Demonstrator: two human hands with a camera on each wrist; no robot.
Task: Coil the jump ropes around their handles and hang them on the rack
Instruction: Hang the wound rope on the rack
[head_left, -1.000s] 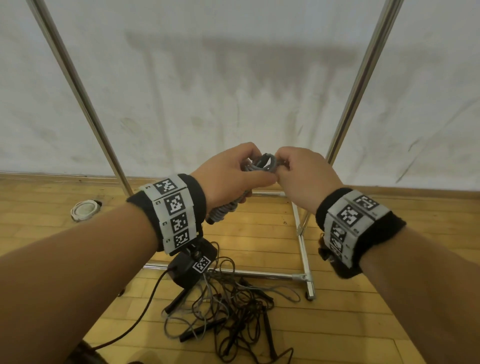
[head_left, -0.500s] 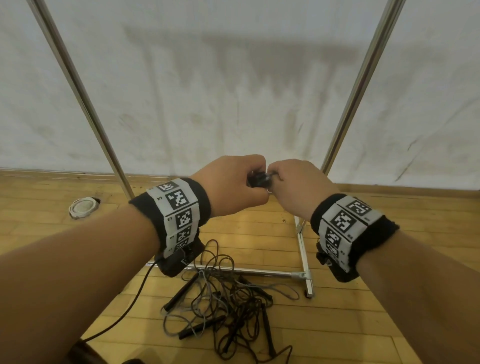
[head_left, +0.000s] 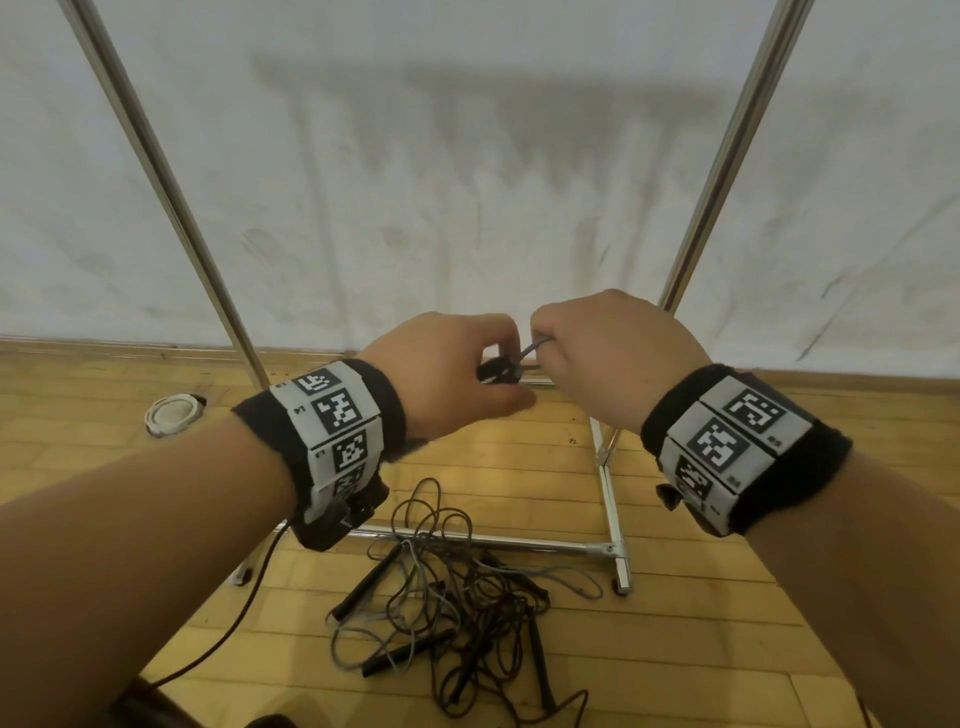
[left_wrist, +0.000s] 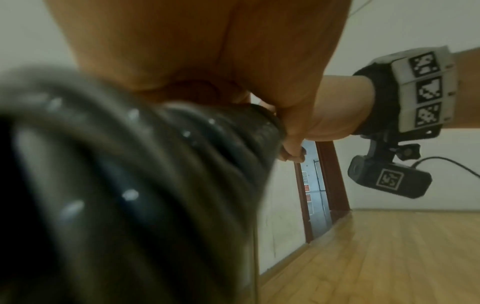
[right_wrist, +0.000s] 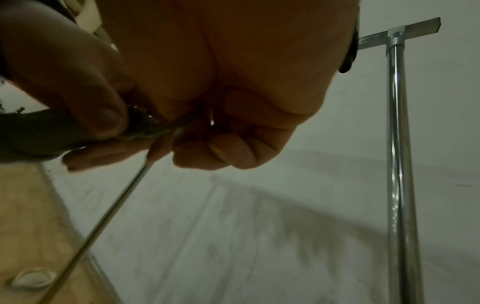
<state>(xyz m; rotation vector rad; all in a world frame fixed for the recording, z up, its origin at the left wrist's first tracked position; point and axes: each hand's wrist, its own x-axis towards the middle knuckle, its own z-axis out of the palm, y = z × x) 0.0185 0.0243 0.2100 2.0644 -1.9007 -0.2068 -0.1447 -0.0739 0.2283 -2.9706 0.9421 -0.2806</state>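
My left hand (head_left: 467, 374) grips a jump rope's handles, wound with grey cord (left_wrist: 155, 164), held in front of the rack (head_left: 171, 197). Only a dark handle end (head_left: 496, 368) shows between my hands in the head view. My right hand (head_left: 597, 358) pinches a short grey end of the cord (head_left: 535, 347) just right of that handle end. In the right wrist view the thumb and fingers (right_wrist: 228, 152) close on the cord end (right_wrist: 145, 125). A tangle of black and grey jump ropes (head_left: 457, 597) lies on the floor below my hands.
The metal rack's two slanting poles (head_left: 737, 135) frame a white wall; its base bar (head_left: 519, 543) and right foot (head_left: 621, 566) sit on the wooden floor. A round white floor fitting (head_left: 171, 414) lies at left. A black cable (head_left: 228, 639) trails from my left wrist camera.
The bundle's wound part, visible below my left hand a second ago, is now hidden behind the hand. Both hands have moved slightly right, and my right hand has drawn out a short cord end.
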